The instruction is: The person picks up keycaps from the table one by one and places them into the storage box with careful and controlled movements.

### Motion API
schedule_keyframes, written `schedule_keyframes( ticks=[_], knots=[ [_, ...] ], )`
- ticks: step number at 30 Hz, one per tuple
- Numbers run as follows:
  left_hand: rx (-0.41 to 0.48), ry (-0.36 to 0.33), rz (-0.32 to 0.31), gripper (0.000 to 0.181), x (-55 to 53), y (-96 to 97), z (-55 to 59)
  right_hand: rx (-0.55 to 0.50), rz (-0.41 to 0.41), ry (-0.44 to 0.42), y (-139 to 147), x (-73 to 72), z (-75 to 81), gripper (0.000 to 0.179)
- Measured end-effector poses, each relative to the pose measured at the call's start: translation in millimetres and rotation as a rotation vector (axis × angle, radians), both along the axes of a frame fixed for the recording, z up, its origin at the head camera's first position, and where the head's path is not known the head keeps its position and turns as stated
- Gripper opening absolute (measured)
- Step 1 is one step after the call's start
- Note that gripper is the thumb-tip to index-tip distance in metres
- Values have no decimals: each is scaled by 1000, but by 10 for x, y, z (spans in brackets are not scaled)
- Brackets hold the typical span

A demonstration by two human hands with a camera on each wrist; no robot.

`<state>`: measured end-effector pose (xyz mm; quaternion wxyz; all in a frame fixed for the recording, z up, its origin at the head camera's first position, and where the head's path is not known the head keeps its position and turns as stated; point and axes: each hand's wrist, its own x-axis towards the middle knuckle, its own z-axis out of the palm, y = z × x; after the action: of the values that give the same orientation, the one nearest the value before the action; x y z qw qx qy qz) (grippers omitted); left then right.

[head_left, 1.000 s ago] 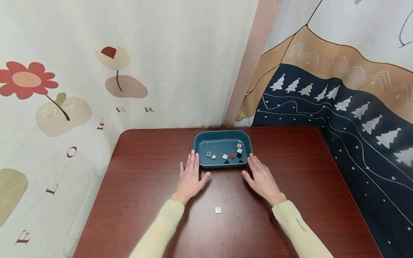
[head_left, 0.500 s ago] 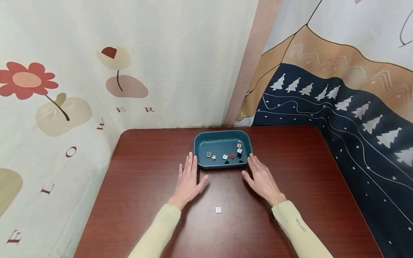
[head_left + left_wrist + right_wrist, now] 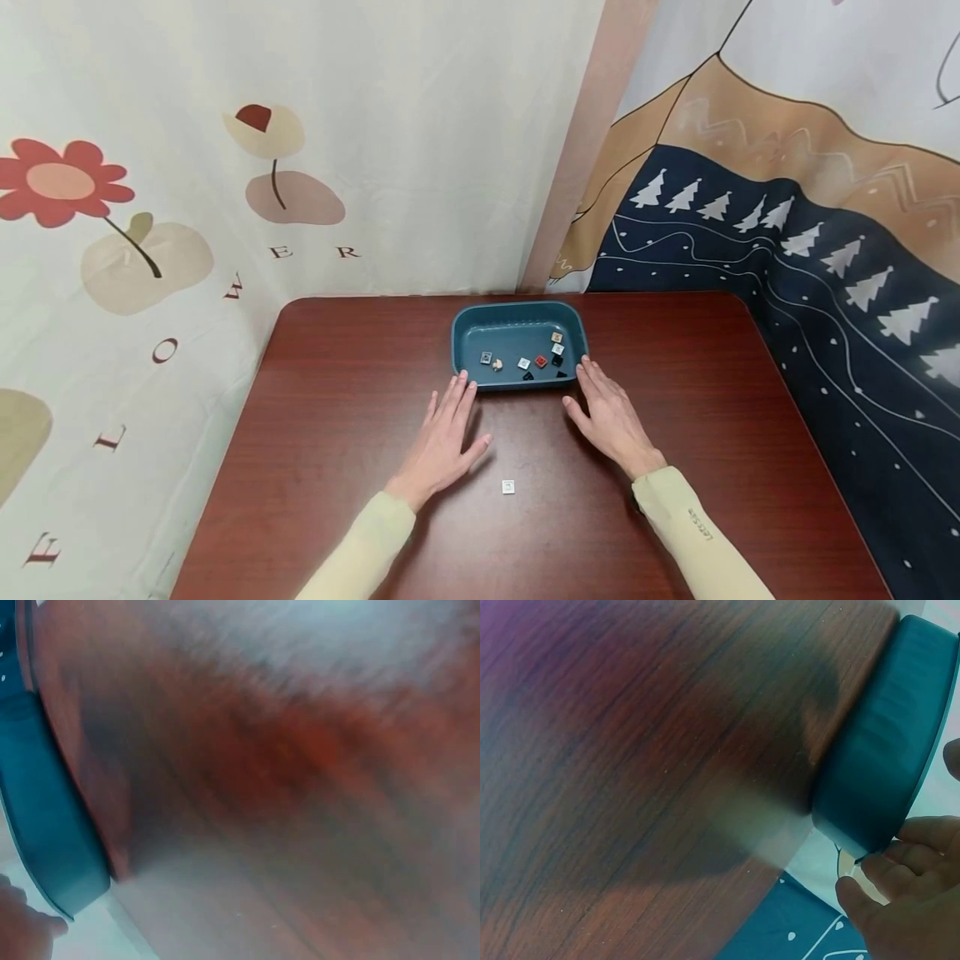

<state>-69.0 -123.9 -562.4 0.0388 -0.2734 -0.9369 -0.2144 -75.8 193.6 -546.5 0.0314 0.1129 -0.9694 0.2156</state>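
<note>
A teal rectangular tray [image 3: 502, 332] sits near the far edge of the table, with several small square pieces, keycap-like, inside. My left hand [image 3: 441, 437] has straight, spread fingers, their tips right at the tray's near-left corner. At the tray's near-right corner is my right hand [image 3: 611, 417], fingers extended along its side and thumb apart. In the right wrist view, the fingers [image 3: 922, 862] overlap the tray's end wall [image 3: 885, 735]. One small white square piece [image 3: 508, 487] lies on the table between the forearms. Neither hand grips anything.
The dark red wooden table [image 3: 360, 350] has rounded far corners. Behind it hangs a pale curtain [image 3: 435, 150] with flower prints. A navy and tan printed curtain [image 3: 690, 233] runs along the right side.
My left hand has drawn away from the tray's left side, back toward me, to its near-left corner. My right hand and the pieces stay about the same.
</note>
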Motion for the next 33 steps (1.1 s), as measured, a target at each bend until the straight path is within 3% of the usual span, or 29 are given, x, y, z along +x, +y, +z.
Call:
schedule_keyframes(
  ticks=[8,14,19,26,33],
  knots=[
    [-58,-74,-192,86,170,34,-19,9,-6,-27,-8,11,-13,70],
    [-69,-54,-352,74,232,94,-40,19,-14,-48,-10,5,-11,71],
    [-67,-39,-448,67,263,136,-68,29,-22,-65,-15,-3,9,72],
    [-76,-6,-530,52,284,192,-86,33,-18,-56,-13,-4,22,71],
    [-76,59,-567,31,287,233,-92,30,-16,-53,-13,-6,21,72]
  ],
)
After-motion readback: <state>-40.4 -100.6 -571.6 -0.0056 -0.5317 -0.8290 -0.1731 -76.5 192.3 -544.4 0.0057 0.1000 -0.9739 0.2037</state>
